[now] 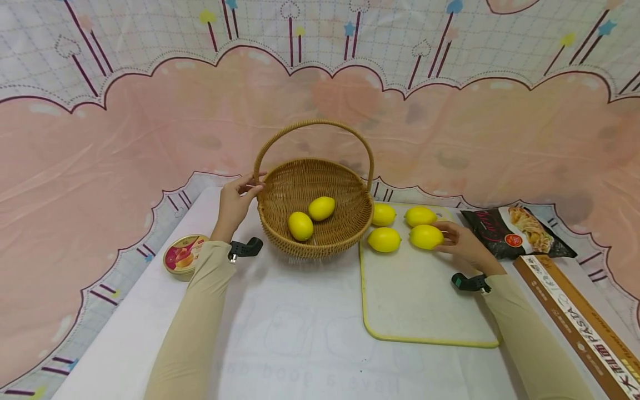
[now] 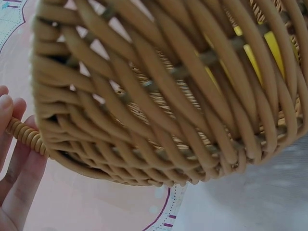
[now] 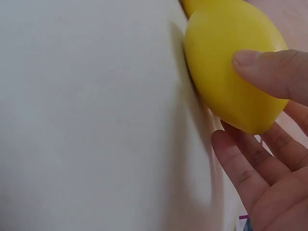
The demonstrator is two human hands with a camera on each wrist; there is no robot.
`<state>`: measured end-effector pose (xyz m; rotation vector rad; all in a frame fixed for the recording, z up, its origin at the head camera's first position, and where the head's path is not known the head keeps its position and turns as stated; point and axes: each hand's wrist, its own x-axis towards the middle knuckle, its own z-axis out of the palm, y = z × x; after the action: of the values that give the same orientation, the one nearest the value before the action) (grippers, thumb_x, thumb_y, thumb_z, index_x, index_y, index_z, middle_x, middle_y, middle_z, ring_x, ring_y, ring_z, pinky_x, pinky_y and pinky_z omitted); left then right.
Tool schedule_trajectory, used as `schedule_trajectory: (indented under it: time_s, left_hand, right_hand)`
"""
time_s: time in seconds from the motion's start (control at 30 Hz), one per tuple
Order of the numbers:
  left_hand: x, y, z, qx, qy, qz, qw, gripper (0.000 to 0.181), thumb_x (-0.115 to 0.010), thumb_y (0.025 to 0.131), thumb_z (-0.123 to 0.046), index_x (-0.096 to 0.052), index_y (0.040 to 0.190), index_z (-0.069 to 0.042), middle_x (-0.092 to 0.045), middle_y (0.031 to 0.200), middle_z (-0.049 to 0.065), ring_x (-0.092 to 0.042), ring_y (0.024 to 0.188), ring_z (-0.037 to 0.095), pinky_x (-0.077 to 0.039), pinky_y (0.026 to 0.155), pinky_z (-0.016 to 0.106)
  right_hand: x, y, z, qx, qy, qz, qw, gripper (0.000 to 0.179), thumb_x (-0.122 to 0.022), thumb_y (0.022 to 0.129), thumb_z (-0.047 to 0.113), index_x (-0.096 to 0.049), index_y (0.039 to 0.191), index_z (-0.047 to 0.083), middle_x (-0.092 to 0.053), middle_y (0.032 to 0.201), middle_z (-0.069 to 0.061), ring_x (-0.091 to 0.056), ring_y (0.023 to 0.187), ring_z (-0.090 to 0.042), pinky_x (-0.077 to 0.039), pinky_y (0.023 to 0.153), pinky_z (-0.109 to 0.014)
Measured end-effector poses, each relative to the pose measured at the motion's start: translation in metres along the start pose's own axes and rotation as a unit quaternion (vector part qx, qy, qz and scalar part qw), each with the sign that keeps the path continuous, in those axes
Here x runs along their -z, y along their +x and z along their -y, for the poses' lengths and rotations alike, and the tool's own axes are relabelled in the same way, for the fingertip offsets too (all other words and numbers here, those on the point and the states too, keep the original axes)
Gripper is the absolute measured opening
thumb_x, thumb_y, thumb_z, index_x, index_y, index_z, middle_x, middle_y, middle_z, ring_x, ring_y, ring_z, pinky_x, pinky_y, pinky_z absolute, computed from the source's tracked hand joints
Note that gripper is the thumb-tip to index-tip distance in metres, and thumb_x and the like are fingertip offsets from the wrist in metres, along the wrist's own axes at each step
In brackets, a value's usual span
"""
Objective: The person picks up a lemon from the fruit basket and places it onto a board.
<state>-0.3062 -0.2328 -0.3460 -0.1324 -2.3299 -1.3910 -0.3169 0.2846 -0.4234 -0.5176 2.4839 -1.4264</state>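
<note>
A brown wicker basket (image 1: 315, 172) with a tall arched handle is in the middle of the table, its opening facing me. Two yellow lemons (image 1: 301, 226) lie inside it. At the basket's left side my left hand (image 1: 235, 205) grips the base of the handle (image 2: 28, 137). To the right, on a pale cutting board (image 1: 425, 305) with a yellow rim, is a group of several more lemons (image 1: 384, 240). The nearest right lemon (image 3: 231, 62) is held at its end by my right hand (image 1: 462, 244), thumb on one side and fingers on the other.
Left of the basket stands a round tin (image 1: 182, 255), partly behind my left sleeve. A black food packet (image 1: 520, 232) lies right of the board, and a long pasta box (image 1: 580, 328) in front of it. A patterned pink cloth (image 1: 150, 144) hangs behind the table.
</note>
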Motion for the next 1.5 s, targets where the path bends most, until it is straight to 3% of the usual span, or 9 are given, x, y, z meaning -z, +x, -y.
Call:
schedule_trajectory:
  time_s: [0.13, 0.3, 0.4, 0.6, 0.83, 1.07, 1.27, 1.4, 1.5]
  left_hand:
    - [0.0, 0.0, -0.001, 0.003, 0.0, 0.001, 1.0, 0.032, -0.062, 0.09, -0.016, -0.064, 0.121, -0.011, -0.068, 0.102, 0.018, -0.06, 0.084, 0.007, -0.05, 0.07, 0.016]
    - [0.0, 0.0, -0.001, 0.008, -0.003, 0.002, 1.0, 0.032, -0.062, 0.09, -0.017, -0.064, 0.122, -0.013, -0.068, 0.104, 0.018, -0.061, 0.086, 0.012, -0.055, 0.077, 0.032]
    - [0.0, 0.0, -0.001, 0.008, -0.003, 0.002, 1.0, 0.032, -0.062, 0.09, -0.017, -0.064, 0.122, -0.013, -0.068, 0.104, 0.018, -0.062, 0.089, 0.017, -0.055, 0.079, 0.038]
    - [0.002, 0.001, 0.0, -0.001, 0.001, 0.002, 1.0, 0.032, -0.062, 0.09, -0.016, -0.064, 0.121, -0.01, -0.068, 0.102, 0.018, -0.062, 0.086, 0.012, -0.048, 0.069, 0.013]
    - [0.003, 0.001, 0.001, -0.009, -0.003, -0.001, 1.0, 0.031, -0.063, 0.089, -0.016, -0.064, 0.12, -0.008, -0.068, 0.101, 0.019, -0.06, 0.083, 0.005, -0.047, 0.069, 0.01]
    - [0.002, 0.0, 0.0, 0.002, 0.0, 0.001, 1.0, 0.032, -0.062, 0.09, -0.016, -0.064, 0.121, -0.01, -0.068, 0.103, 0.018, -0.062, 0.089, 0.017, -0.047, 0.07, 0.013]
    - [0.002, 0.0, 0.0, 0.005, -0.002, 0.003, 1.0, 0.032, -0.062, 0.09, -0.017, -0.064, 0.121, -0.01, -0.068, 0.103, 0.018, -0.062, 0.092, 0.022, -0.047, 0.07, 0.013]
    - [0.001, 0.0, 0.001, 0.009, -0.005, 0.003, 0.9999, 0.032, -0.062, 0.09, -0.018, -0.064, 0.121, -0.01, -0.067, 0.103, 0.019, -0.062, 0.092, 0.023, -0.047, 0.071, 0.016]
    - [0.0, 0.0, 0.001, 0.01, -0.004, 0.005, 0.9999, 0.032, -0.062, 0.09, -0.018, -0.064, 0.121, -0.01, -0.067, 0.104, 0.018, -0.062, 0.093, 0.024, -0.047, 0.074, 0.02]
  right_hand:
    - [0.003, 0.0, 0.001, 0.011, 0.006, 0.004, 0.9999, 0.061, -0.068, 0.085, 0.007, -0.037, 0.136, -0.008, -0.038, 0.138, -0.025, -0.047, 0.101, 0.017, -0.041, 0.087, -0.002]
    - [0.006, -0.001, 0.001, 0.028, 0.018, 0.008, 0.9994, 0.061, -0.068, 0.084, 0.006, -0.038, 0.134, -0.01, -0.047, 0.125, 0.008, -0.049, 0.102, 0.015, -0.043, 0.086, -0.004]
    - [0.01, -0.001, 0.004, 0.043, 0.019, 0.006, 0.9989, 0.056, -0.066, 0.086, 0.004, -0.039, 0.132, -0.011, -0.048, 0.121, 0.017, -0.051, 0.103, 0.013, -0.045, 0.085, -0.005]
    - [0.025, 0.0, 0.025, 0.049, -0.01, 0.006, 0.9987, 0.054, -0.062, 0.09, 0.01, -0.037, 0.135, -0.008, -0.045, 0.135, -0.022, -0.051, 0.108, 0.011, -0.046, 0.085, -0.006]
    - [0.037, 0.014, 0.074, 0.083, -0.042, 0.046, 0.9946, 0.051, -0.06, 0.091, 0.007, -0.039, 0.138, 0.0, -0.051, 0.127, 0.01, -0.051, 0.112, 0.007, -0.046, 0.087, -0.009]
    - [0.032, 0.039, 0.117, 0.131, -0.072, 0.12, 0.9814, 0.051, -0.062, 0.089, 0.006, -0.042, 0.136, 0.004, -0.052, 0.132, 0.0, -0.054, 0.119, -0.009, -0.047, 0.094, -0.017]
    - [0.01, 0.065, 0.156, 0.132, -0.068, 0.205, 0.9673, 0.05, -0.063, 0.089, 0.008, -0.043, 0.134, 0.001, -0.048, 0.135, -0.018, -0.047, 0.125, -0.035, -0.043, 0.104, -0.04]
    - [-0.012, 0.085, 0.177, 0.146, -0.053, 0.266, 0.9513, 0.05, -0.063, 0.089, 0.007, -0.042, 0.133, -0.004, -0.047, 0.134, -0.024, -0.046, 0.126, -0.037, -0.037, 0.106, -0.052]
    - [-0.027, 0.099, 0.187, 0.146, -0.044, 0.297, 0.9426, 0.051, -0.063, 0.089, 0.006, -0.041, 0.133, -0.004, -0.046, 0.136, -0.022, -0.046, 0.127, -0.033, -0.036, 0.107, -0.052]
